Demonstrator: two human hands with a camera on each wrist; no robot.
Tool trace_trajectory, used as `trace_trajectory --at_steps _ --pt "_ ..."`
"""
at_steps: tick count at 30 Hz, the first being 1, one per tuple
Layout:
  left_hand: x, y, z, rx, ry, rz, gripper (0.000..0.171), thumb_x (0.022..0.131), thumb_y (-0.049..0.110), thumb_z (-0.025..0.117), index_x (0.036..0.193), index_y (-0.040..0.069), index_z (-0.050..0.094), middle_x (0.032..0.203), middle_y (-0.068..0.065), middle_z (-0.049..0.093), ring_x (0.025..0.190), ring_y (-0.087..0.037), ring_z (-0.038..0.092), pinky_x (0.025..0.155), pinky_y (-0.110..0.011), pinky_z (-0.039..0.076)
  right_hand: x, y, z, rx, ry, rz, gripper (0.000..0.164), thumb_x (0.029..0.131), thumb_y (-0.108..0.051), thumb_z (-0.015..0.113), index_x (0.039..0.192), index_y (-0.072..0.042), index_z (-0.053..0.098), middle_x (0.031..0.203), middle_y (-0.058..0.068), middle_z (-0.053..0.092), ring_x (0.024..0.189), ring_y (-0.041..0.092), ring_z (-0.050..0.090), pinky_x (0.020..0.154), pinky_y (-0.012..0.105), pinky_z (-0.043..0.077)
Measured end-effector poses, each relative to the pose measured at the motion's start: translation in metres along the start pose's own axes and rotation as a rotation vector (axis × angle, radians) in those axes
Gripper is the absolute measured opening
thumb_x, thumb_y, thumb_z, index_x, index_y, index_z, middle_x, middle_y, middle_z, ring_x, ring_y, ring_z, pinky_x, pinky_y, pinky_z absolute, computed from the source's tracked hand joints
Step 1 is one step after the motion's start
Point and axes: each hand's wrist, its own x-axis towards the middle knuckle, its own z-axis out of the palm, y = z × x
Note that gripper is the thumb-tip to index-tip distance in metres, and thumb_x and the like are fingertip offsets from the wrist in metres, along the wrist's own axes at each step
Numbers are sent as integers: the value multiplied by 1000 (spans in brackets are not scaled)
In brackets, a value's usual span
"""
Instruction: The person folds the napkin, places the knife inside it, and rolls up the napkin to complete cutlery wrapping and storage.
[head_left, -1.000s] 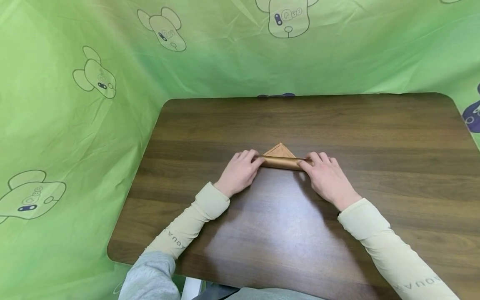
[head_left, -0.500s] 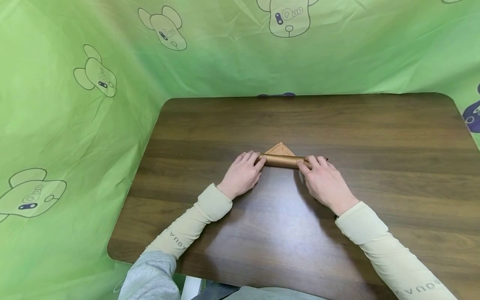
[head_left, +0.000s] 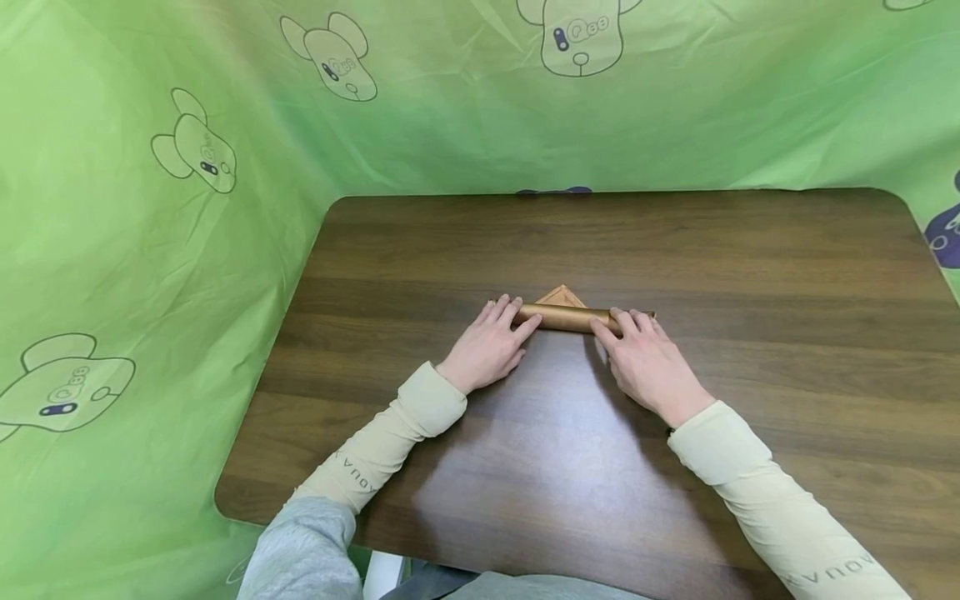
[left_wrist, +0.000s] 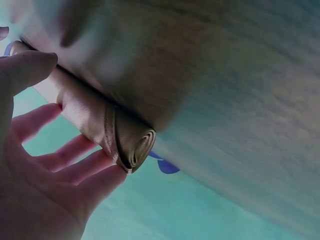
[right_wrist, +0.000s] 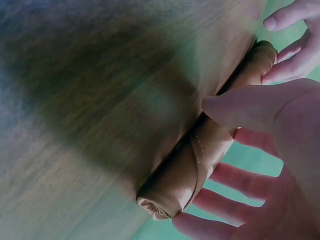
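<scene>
A brown cloth [head_left: 562, 317], rolled into a tube, lies crosswise on the table, and its loose flat corner [head_left: 562, 296] points away behind the roll. My left hand [head_left: 483, 346] holds the left part, thumb on the near side and fingertips over the far side. At the right part my right hand [head_left: 648, 367] holds the roll the same way. In the left wrist view the end of the cloth roll [left_wrist: 142, 148] shows its spiral layers. The right wrist view shows a stitched hem on the cloth [right_wrist: 200, 150] near its other end.
The dark wooden table [head_left: 420, 250] spreads around the roll on all sides. Green printed fabric [head_left: 450, 125] hangs behind it and along the left. A strip of light shines on the table in front of the hands.
The roll has moved slightly away from the body, and less of the flat corner shows behind it. My left fingers have straightened and spread over the roll; the right hand has shifted slightly left.
</scene>
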Motion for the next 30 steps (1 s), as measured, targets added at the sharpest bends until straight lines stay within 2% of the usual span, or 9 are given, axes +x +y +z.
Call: trace_trajectory --at_steps 6,11,17,23,30 --pt "4 -3 1 -20 -19 -8 54 94 29 59 144 17 44 144 -21 46 135 -38 43 111 -47 36 3 2 3 16 10 6 45 81 -5 66 125 -4 54 122 27 54 109 46 52 93 62 44" --pt "9 -6 2 -49 -59 -25 54 95 30 58 145 18 43 146 -19 45 137 -37 41 113 -47 34 6 5 5 21 32 5 36 88 -8 61 123 -4 55 119 26 55 107 45 53 92 58 45" --pt "14 -12 1 -159 -104 -51 53 96 29 57 145 18 42 148 -17 43 140 -35 37 116 -46 29 11 8 3 47 -14 28 42 86 -4 62 127 -5 54 121 26 55 109 46 53 95 58 43" --pt "16 -20 2 -222 -93 -48 51 95 24 59 143 16 45 148 -13 45 140 -32 39 116 -45 30 16 12 1 70 -48 57 47 84 0 59 130 -8 55 119 24 57 106 46 54 89 58 46" --pt "19 -27 5 -276 -57 -36 51 91 9 63 140 13 49 143 -9 51 137 -27 44 115 -44 32 23 17 3 111 -94 114 48 85 4 53 131 -10 56 116 20 60 106 43 54 81 58 48"
